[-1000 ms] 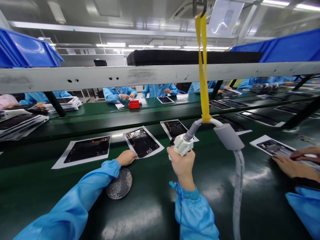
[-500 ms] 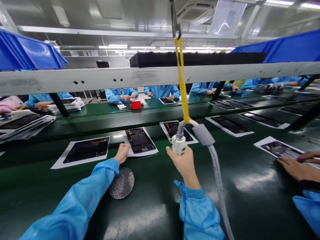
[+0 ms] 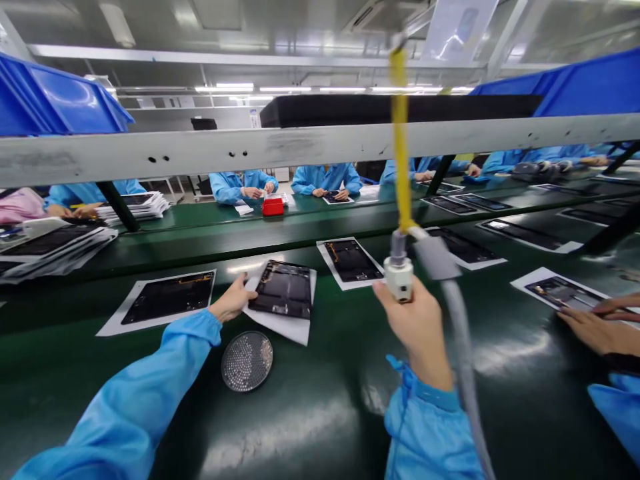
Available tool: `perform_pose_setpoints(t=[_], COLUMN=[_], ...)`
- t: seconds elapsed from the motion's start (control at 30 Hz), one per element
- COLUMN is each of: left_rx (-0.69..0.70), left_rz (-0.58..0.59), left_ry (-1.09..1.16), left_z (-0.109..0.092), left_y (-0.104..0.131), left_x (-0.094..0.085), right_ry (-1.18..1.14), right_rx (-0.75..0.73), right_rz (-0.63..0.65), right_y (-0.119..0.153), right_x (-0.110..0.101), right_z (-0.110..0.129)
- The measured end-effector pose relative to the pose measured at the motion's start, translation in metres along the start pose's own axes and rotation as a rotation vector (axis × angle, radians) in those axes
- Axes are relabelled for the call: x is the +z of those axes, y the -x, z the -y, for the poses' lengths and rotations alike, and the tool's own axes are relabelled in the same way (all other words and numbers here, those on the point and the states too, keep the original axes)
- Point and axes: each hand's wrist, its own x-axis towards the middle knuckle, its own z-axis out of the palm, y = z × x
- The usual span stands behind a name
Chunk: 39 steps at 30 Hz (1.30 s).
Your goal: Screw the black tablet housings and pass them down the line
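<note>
My left hand point(image 3: 233, 299) is closed on the left edge of a black tablet housing point(image 3: 284, 290) and the white sheet point(image 3: 293, 327) under it. The sheet lies askew and bends near my fingers. My right hand point(image 3: 416, 323) is wrapped round a white electric screwdriver point(image 3: 399, 279), which hangs from a yellow elastic band point(image 3: 401, 147). I see its cable end; its tip is hidden. Below my left hand lies a round dimpled dish point(image 3: 247, 361) with small bits in it, too small to make out.
More housings on sheets lie left point(image 3: 167, 298), behind point(image 3: 350, 259) and right. A grey cable point(image 3: 463, 347) runs down beside my right arm. A co-worker's hands point(image 3: 595, 327) work at the right. A white shelf beam point(image 3: 310, 147) crosses above the green bench point(image 3: 310, 427).
The housing and its sheet have turned and come slightly nearer in my left hand. My right hand has moved right with the screwdriver, and the yellow band has swung along.
</note>
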Motion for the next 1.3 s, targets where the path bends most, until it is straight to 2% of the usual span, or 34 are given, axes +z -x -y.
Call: perform_pose_setpoints(t=[0.1,0.2,0.3,0.37,0.4,0.5,0.57,0.63,0.77,0.83,0.9,0.97,1.03,1.2,1.3], left_rx=[-0.111,-0.245,-0.36,-0.271,-0.171,0.162,0.34,0.46,0.648,0.809,0.986,1.104,1.128,1.042,1.07], left_rz=[0.267,0.484,0.795,0.954,0.98,0.879,0.773,0.723,0.766,0.647,0.475,0.371,0.356,0.39,0.374], left_ry=[-0.103,-0.158,-0.347,-0.618,-0.765,-1.096,-1.187,-1.181,-1.102,-1.136,-1.173,-1.201,-1.217,-1.155,-1.164], left_z=[0.008,0.02,0.024,0.025,0.027,0.043,0.061,0.079,0.099,0.102,0.102,0.104,0.107,0.115,0.114], left_y=[0.045,0.095,0.134,0.15,0.155,0.169,0.176,0.18,0.184,0.186,0.189,0.19,0.191,0.187,0.185], left_x=[-0.005,-0.022,-0.05,-0.069,-0.077,-0.095,-0.102,-0.104,-0.096,-0.089,-0.082,-0.077,-0.074,-0.074,-0.074], right_ry=[0.034,-0.04,-0.159,-0.232,-0.261,-0.319,-0.336,-0.386,-0.541,-0.572,-0.579,-0.569,-0.556,-0.516,-0.5], right_rx=[0.035,0.018,0.009,0.007,0.01,0.016,0.008,0.005,0.046,0.077,0.117,0.157,0.187,0.206,0.191], right_rz=[-0.095,-0.151,-0.134,-0.088,-0.063,0.001,0.073,0.2,0.512,0.591,0.622,0.638,0.641,0.631,0.628], right_y=[0.0,0.004,0.012,0.019,0.023,0.042,0.058,0.075,0.112,0.128,0.141,0.148,0.151,0.151,0.151], right_x=[-0.022,-0.028,-0.014,0.005,0.015,0.049,0.07,0.089,0.122,0.135,0.144,0.148,0.15,0.152,0.154], right_z=[-0.003,0.001,0.011,0.019,0.024,0.037,0.045,0.052,0.064,0.065,0.063,0.058,0.054,0.05,0.05])
